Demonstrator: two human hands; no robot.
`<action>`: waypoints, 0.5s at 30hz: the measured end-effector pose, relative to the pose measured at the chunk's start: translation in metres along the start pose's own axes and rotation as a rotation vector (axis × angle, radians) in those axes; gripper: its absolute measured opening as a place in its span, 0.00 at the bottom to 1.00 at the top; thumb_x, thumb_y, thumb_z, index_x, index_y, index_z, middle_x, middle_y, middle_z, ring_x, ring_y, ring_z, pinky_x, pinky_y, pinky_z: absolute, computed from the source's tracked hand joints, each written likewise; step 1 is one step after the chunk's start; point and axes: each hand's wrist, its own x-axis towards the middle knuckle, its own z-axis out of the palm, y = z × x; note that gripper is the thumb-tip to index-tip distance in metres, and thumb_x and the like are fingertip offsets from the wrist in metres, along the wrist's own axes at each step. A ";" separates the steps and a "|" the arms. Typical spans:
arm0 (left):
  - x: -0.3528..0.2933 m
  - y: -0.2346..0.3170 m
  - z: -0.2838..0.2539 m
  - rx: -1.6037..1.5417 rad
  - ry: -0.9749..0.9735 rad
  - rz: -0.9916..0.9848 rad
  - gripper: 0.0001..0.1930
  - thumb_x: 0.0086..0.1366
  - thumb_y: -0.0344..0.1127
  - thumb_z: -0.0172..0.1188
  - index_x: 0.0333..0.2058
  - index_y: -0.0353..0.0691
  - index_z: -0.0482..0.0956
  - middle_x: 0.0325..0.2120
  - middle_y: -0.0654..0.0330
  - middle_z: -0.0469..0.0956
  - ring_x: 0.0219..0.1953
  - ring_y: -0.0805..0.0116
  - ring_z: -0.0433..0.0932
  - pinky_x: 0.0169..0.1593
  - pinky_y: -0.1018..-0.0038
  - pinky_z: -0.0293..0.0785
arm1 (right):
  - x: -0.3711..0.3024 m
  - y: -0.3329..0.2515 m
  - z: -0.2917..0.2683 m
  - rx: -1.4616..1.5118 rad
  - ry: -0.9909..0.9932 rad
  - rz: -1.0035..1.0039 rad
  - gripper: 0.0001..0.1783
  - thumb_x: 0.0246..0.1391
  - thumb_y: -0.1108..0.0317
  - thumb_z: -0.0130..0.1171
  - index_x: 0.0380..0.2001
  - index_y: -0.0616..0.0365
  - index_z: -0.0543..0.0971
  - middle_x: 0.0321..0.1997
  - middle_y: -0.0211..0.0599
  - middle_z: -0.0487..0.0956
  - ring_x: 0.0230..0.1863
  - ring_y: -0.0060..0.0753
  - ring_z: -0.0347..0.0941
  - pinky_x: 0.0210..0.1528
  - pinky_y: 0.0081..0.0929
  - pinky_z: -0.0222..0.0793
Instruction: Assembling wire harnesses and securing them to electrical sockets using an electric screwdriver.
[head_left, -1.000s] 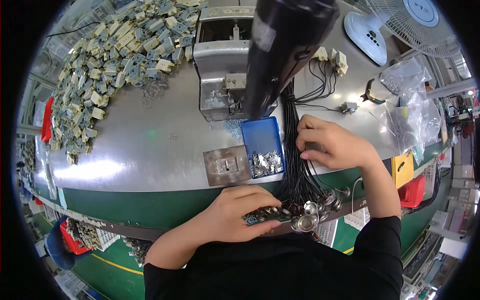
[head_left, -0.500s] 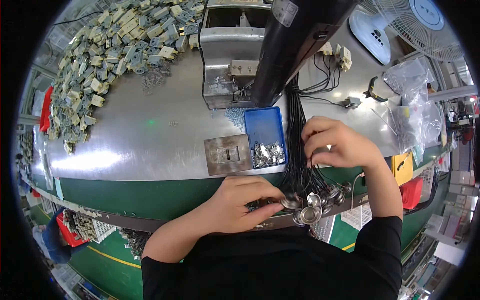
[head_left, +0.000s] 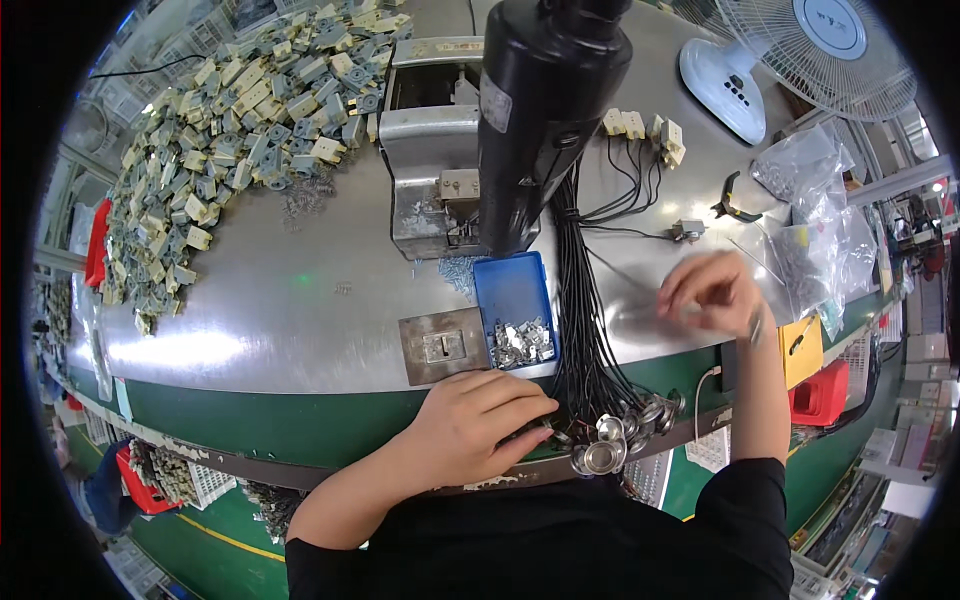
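Note:
A bundle of black cables (head_left: pixel 580 310) runs down to the table's front edge, ending in several shiny round metal cups (head_left: pixel 603 457). Beside the cups is my left hand (head_left: pixel 480 425), thumb and forefinger curled toward each other at the left of the cluster; what lies between them is mostly hidden. To the right of the bundle my right hand (head_left: pixel 715 290) is raised above the metal table, its fingers bent together and blurred. A small greyish thing (head_left: pixel 756 325) shows against that wrist, too smeared to name. I cannot make out what the right fingers hold.
A blue tray (head_left: pixel 515 285) of small metal parts and a steel block (head_left: pixel 445 347) sit before a machine (head_left: pixel 430 150) with a black cylinder (head_left: pixel 545 100). Grey and cream plastic parts (head_left: pixel 250 110) heap at far left. Cutters (head_left: pixel 738 200), plastic bags (head_left: pixel 810 240) and a fan (head_left: pixel 725 85) stand right.
My right hand has left the cables and moved right. My left hand stays by the metal cups, shifted slightly. The view has tilted, so the table appears a little lower.

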 end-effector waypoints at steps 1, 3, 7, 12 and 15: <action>0.001 0.000 0.000 0.001 -0.001 0.001 0.13 0.60 0.35 0.72 0.43 0.40 0.84 0.39 0.61 0.83 0.37 0.60 0.84 0.41 0.67 0.81 | -0.002 -0.002 -0.001 -0.082 -0.158 -0.005 0.07 0.48 0.78 0.70 0.31 0.69 0.85 0.37 0.43 0.85 0.39 0.32 0.83 0.35 0.25 0.75; 0.003 0.000 -0.001 -0.014 0.002 -0.015 0.14 0.60 0.34 0.73 0.43 0.40 0.84 0.39 0.60 0.83 0.37 0.59 0.84 0.40 0.67 0.81 | -0.010 -0.003 0.007 -0.111 -0.195 0.186 0.07 0.49 0.78 0.68 0.32 0.70 0.85 0.36 0.41 0.86 0.38 0.25 0.81 0.35 0.22 0.73; 0.006 0.005 0.002 -0.051 -0.017 -0.032 0.13 0.61 0.35 0.72 0.43 0.40 0.84 0.39 0.60 0.83 0.37 0.59 0.84 0.41 0.67 0.81 | -0.021 0.032 0.051 -0.581 0.154 0.020 0.04 0.49 0.77 0.65 0.25 0.64 0.78 0.29 0.41 0.80 0.29 0.40 0.76 0.32 0.35 0.71; 0.002 0.004 0.003 -0.052 -0.042 -0.052 0.14 0.58 0.34 0.74 0.43 0.41 0.86 0.38 0.59 0.84 0.37 0.60 0.85 0.41 0.68 0.82 | -0.012 0.036 0.078 -1.135 0.209 -0.444 0.12 0.45 0.74 0.69 0.32 0.58 0.75 0.31 0.38 0.78 0.28 0.44 0.75 0.31 0.39 0.72; -0.002 0.004 0.003 -0.061 -0.031 -0.026 0.12 0.62 0.36 0.71 0.43 0.40 0.84 0.39 0.61 0.83 0.37 0.59 0.84 0.41 0.67 0.81 | -0.008 0.025 0.072 -1.267 -0.022 -0.469 0.14 0.45 0.70 0.70 0.35 0.56 0.76 0.33 0.34 0.78 0.31 0.41 0.77 0.31 0.37 0.74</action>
